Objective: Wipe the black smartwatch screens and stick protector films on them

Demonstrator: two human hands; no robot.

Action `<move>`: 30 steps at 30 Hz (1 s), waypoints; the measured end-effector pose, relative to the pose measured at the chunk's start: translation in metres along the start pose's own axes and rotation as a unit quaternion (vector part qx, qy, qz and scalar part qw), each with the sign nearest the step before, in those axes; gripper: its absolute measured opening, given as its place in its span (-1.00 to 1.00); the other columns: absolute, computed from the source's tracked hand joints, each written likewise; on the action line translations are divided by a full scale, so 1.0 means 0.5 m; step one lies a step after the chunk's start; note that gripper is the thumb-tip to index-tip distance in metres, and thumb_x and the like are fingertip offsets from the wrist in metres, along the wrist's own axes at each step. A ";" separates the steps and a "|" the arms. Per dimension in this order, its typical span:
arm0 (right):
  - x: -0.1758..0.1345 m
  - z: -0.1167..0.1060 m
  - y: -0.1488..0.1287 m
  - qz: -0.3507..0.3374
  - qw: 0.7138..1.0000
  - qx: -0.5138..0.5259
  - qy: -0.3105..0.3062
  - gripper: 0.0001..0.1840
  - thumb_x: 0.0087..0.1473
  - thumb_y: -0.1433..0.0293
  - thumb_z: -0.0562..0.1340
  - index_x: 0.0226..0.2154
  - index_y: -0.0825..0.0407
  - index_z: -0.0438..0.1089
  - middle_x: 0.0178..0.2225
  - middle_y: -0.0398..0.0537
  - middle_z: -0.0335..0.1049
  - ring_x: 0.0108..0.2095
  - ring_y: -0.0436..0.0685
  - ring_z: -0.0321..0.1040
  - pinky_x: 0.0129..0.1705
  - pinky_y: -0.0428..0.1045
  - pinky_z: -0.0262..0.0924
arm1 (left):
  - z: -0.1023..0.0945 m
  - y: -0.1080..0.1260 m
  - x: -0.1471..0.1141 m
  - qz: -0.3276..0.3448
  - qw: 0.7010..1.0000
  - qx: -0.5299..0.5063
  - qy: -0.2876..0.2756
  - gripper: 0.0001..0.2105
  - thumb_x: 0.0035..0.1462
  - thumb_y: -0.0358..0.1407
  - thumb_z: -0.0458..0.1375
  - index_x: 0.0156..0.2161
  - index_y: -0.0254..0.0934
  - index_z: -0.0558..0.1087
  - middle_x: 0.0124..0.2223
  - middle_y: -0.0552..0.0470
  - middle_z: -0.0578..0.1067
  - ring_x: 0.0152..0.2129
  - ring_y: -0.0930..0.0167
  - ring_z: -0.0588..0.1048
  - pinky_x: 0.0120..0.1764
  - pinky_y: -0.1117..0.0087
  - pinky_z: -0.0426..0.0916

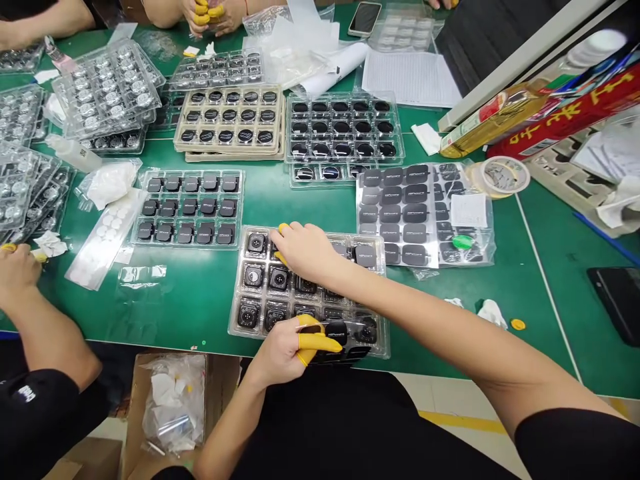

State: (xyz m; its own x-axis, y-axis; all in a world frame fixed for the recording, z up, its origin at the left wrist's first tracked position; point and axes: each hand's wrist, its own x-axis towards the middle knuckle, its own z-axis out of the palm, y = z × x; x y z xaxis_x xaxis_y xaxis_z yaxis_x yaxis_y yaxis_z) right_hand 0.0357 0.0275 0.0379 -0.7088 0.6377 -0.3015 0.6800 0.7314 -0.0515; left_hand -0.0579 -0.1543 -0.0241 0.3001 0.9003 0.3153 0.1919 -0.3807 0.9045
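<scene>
A clear plastic tray (233, 320) with square black watch-like cases in its pockets lies in front of me. My left hand (285, 353), in yellow finger cots, grips a sheet of dark rounded-square stickers (337, 332) over the tray's near edge. My right hand (307, 250) reaches across the tray, its fingers bent down at the far row. What lies under those fingertips is hidden. In the left column, a watch case (257, 244) shows a round sensor face. At the far right corner, another piece (365, 256) has a plain dark cover with pale lettering.
A second tray of dark square pieces (189, 208) lies to the left. More sticker sheets (400, 213) and a tape roll (501, 176) are on the right. Trays of round black discs (343, 127) stand behind. A co-worker's hand (20, 270) rests at the left.
</scene>
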 end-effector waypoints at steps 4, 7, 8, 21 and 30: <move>0.015 -0.022 -0.013 -0.016 1.000 -0.007 -0.018 -0.57 0.35 0.67 0.03 0.09 0.25 0.50 0.00 0.41 0.62 -0.04 0.31 0.59 -0.26 0.05 0.17 | 0.001 -0.004 -0.004 -0.003 1.000 -0.010 0.002 -0.65 0.43 -0.50 0.12 -0.02 -0.16 0.75 -0.18 -0.04 0.68 -0.25 0.40 0.63 -0.16 0.41 0.58; 0.025 -0.040 -0.009 -0.044 0.999 -0.009 -0.030 -0.62 0.31 0.67 0.07 -0.03 0.24 0.56 -0.08 0.40 0.66 -0.08 0.33 0.64 -0.26 0.05 0.16 | 0.002 -0.006 -0.008 -0.006 1.000 -0.020 0.001 -0.64 0.44 -0.50 0.10 -0.01 -0.15 0.75 -0.19 -0.03 0.67 -0.25 0.40 0.62 -0.15 0.41 0.58; 0.026 -0.044 -0.005 -0.052 0.998 -0.010 -0.032 -0.64 0.29 0.65 0.10 -0.04 0.24 0.57 -0.10 0.40 0.67 -0.09 0.34 0.64 -0.26 0.06 0.15 | 0.003 -0.006 -0.009 -0.008 1.000 -0.021 0.001 -0.64 0.44 -0.50 0.10 0.00 -0.15 0.75 -0.19 -0.04 0.67 -0.23 0.39 0.63 -0.14 0.40 0.58; -0.028 0.009 0.088 -0.017 0.977 0.199 0.078 -0.61 0.16 0.43 0.17 0.04 0.03 0.45 -0.10 0.15 0.65 -0.26 0.26 0.53 -0.28 0.07 0.16 | 0.007 -0.006 -0.008 -0.068 0.997 -0.023 0.031 -0.65 0.37 -0.50 0.11 -0.04 -0.17 0.75 -0.18 -0.05 0.67 -0.23 0.37 0.63 -0.13 0.36 0.59; -0.199 0.060 0.040 0.056 0.730 0.668 0.132 -0.64 0.24 0.12 0.30 -0.07 -0.12 0.17 -0.42 -0.28 0.39 -0.62 -0.01 0.28 -0.63 -0.11 0.08 | 0.029 0.012 0.000 -0.138 0.970 -0.010 0.199 -0.75 0.47 -0.38 0.16 0.09 -0.25 0.67 -0.05 -0.14 0.71 -0.13 0.30 0.70 -0.01 0.27 0.65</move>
State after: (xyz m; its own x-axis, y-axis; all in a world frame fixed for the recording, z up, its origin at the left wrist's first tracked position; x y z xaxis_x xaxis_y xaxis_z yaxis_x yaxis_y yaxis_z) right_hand 0.1253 -0.0288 0.0384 -0.5266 0.8286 -0.1900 0.1882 -0.1043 -0.9766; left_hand -0.0430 -0.1598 -0.0227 -0.1456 0.9790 0.1429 0.1934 -0.1135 0.9745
